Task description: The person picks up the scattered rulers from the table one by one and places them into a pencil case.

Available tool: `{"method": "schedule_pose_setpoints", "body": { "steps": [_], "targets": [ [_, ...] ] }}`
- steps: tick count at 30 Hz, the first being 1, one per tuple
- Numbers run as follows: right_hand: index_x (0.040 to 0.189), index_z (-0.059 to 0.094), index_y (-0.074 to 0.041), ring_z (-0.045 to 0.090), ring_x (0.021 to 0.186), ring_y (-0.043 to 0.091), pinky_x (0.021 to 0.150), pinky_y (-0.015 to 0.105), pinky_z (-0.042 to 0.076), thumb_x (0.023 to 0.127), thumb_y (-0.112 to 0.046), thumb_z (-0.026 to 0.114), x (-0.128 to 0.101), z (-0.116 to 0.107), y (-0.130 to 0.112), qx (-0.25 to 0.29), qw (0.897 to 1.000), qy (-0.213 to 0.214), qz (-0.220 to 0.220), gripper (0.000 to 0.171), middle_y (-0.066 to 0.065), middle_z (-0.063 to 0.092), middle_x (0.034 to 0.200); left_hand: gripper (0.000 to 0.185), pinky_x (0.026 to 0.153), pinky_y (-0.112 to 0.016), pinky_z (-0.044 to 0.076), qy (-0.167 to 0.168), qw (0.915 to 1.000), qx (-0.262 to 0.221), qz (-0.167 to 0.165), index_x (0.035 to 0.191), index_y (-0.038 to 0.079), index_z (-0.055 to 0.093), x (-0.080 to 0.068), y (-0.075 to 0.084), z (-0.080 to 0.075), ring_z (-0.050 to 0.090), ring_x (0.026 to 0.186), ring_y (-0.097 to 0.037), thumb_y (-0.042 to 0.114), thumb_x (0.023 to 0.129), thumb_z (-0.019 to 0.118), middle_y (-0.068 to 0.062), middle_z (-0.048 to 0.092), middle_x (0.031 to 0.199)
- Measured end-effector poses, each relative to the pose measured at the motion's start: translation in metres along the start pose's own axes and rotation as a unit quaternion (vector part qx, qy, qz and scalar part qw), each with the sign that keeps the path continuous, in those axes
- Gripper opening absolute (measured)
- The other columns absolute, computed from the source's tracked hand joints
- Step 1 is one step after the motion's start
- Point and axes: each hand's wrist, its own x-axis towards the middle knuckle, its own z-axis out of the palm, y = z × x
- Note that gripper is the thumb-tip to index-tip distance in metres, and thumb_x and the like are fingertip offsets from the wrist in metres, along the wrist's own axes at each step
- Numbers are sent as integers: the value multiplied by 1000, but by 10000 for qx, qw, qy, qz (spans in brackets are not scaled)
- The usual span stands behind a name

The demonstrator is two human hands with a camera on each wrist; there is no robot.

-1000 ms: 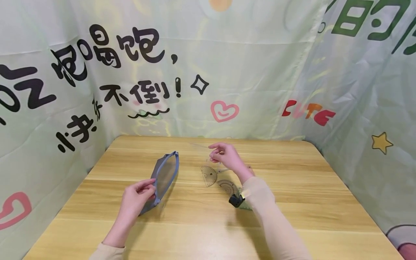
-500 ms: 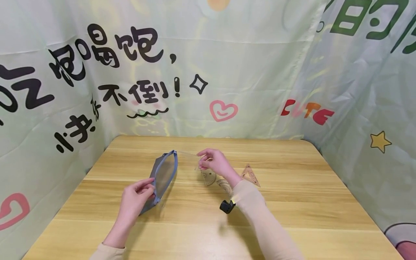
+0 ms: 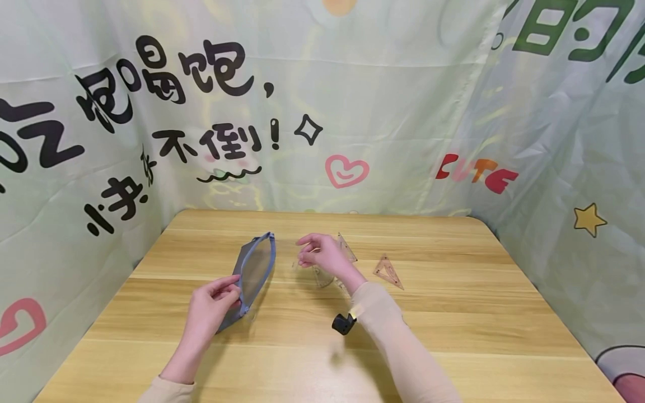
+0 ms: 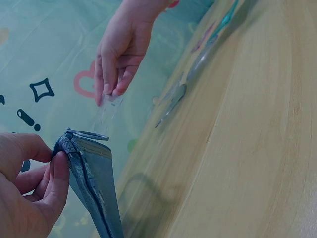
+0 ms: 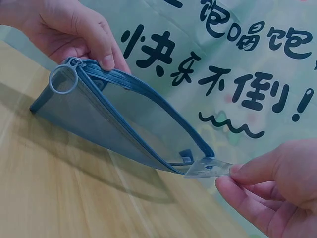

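The clear ruler pinched by the right hand shows only its tip in the right wrist view; in the head view it is too faint to trace. The right forearm hides most of the protractors near the middle of the tabletop. The left hand is cut off by the left wrist view's edge, and the pencil pouch runs off its bottom. The pouch's inside cannot be seen.
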Motion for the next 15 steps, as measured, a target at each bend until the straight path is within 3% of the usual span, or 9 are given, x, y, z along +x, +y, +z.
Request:
{"method": "schedule_pose_setpoints", "body": {
  "steps": [7, 15],
  "targets": [
    [126, 60, 6, 70, 75, 13, 76, 30, 64, 92, 3, 63, 2, 6, -1, 29, 9999, 0, 102, 35, 19, 67, 97, 34, 71, -17, 61, -14, 9999, -102, 15, 126, -4, 64, 0, -1, 3, 63, 74, 0, 4, 92, 63, -1, 64, 88],
    [123, 60, 8, 71, 76, 16, 85, 44, 62, 91, 7, 60, 3, 12, 0, 305, 9994, 4, 191, 32, 23, 67, 97, 36, 70, -18, 61, -40, 9999, -121, 42, 126, -3, 64, -3, 0, 8, 65, 73, 1, 3, 90, 65, -2, 66, 88]
  ]
}}
